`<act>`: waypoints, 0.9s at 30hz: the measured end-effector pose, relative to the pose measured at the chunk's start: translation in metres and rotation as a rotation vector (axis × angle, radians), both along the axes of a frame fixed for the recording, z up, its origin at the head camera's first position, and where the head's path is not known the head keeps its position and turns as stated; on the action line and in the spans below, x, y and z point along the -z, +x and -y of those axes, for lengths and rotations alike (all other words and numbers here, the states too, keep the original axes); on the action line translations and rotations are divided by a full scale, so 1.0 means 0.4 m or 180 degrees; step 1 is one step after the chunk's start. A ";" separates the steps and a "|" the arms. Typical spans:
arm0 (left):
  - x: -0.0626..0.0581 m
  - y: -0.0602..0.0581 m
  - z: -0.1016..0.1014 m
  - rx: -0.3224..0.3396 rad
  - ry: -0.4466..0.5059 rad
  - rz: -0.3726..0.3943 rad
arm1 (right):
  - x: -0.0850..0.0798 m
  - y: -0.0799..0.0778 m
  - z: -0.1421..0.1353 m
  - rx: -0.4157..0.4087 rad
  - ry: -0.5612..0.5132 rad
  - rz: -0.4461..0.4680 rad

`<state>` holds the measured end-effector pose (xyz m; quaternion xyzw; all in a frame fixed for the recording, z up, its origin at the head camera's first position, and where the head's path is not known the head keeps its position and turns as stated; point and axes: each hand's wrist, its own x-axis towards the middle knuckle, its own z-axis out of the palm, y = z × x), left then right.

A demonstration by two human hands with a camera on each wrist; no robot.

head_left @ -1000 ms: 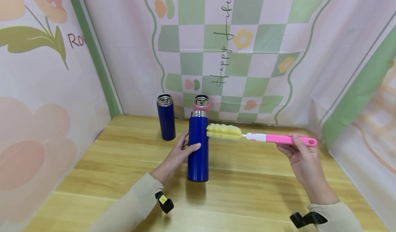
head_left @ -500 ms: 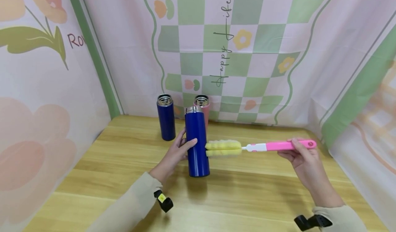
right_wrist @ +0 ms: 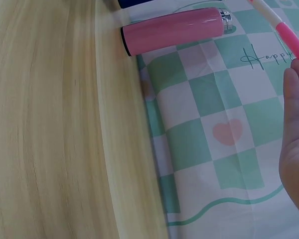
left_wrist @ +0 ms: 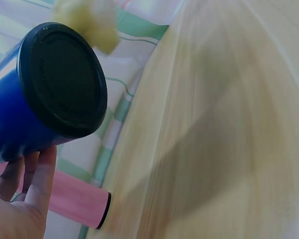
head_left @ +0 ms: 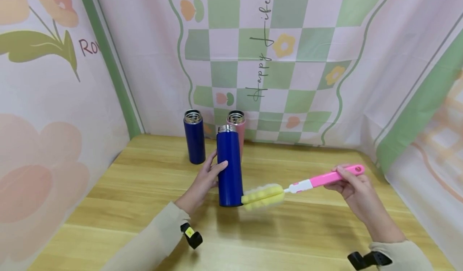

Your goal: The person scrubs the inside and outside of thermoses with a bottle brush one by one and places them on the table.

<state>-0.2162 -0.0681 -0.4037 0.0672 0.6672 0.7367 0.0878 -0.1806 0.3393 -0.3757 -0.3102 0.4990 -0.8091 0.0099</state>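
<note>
My left hand grips a tall blue thermos bottle, thumb across its front. The bottle has no lid and leans slightly, held up off the table; its black base faces the left wrist view. In my right hand is a bottle brush, pinched by its pink handle. The brush's yellow sponge head meets the right side of the blue bottle near its bottom edge. In the right wrist view, only part of the pink and white handle shows above the fingers.
A second, shorter blue bottle stands lidless at the back left of the wooden table. Behind the held bottle a pink bottle stands, partly hidden in the head view. A patterned cloth hangs along the table's back edge.
The sponge head has moved down the blue bottle's side from upper part to bottom, and the brush now slants with its handle raised. The held bottle has shifted slightly left and tilted.
</note>
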 end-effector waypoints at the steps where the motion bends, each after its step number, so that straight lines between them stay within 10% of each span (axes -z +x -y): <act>1: -0.002 0.000 0.000 -0.0008 -0.0010 -0.0003 | 0.000 0.000 -0.002 0.0030 0.0062 0.0009; 16: -0.006 0.009 -0.007 0.0221 0.0369 -0.0021 | -0.001 -0.005 0.004 -0.0228 -0.0165 -0.0088; 27: 0.005 0.012 -0.015 0.0272 0.0210 -0.0066 | -0.009 -0.013 0.016 0.0074 -0.0197 -0.0144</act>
